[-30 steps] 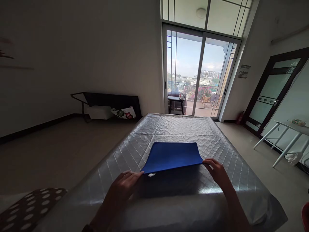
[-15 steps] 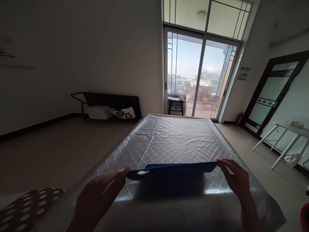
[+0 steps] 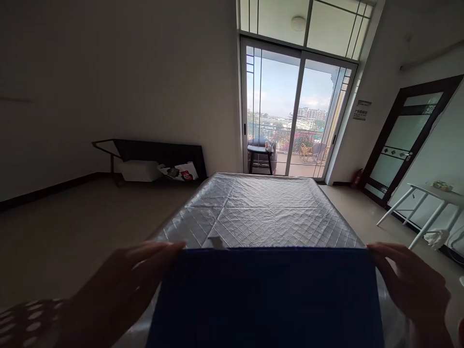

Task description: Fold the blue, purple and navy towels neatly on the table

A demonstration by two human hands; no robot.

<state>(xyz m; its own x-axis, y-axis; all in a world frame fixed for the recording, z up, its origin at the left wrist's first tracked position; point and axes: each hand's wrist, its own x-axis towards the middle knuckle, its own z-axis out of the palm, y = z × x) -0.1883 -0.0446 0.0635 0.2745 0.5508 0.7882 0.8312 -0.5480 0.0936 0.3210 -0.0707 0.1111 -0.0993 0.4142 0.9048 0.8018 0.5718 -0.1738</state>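
Observation:
A flat dark-blue panel (image 3: 268, 299), like a folder or folded board, stands tilted up close to me and fills the lower middle of the view. My left hand (image 3: 134, 275) pinches its upper left corner between thumb and fingers. At the upper right corner, my right hand (image 3: 409, 278) holds it the same way. A small grey tab (image 3: 216, 242) shows just above its top edge, near the left end. The panel hides the near part of a table with a silver quilted cover (image 3: 271, 203).
Beyond the table is a sliding glass door (image 3: 271, 106) to a balcony. A black bench-like frame (image 3: 159, 152) with a white box (image 3: 139, 170) and a printed bag (image 3: 179, 171) lies left. At right stands a white table (image 3: 435, 193). Polka-dot fabric (image 3: 31, 319) shows lower left.
The blue panel has come closer to me and turned from nearly edge-on to showing a broad face. Both hands have moved with it and sit farther apart in view.

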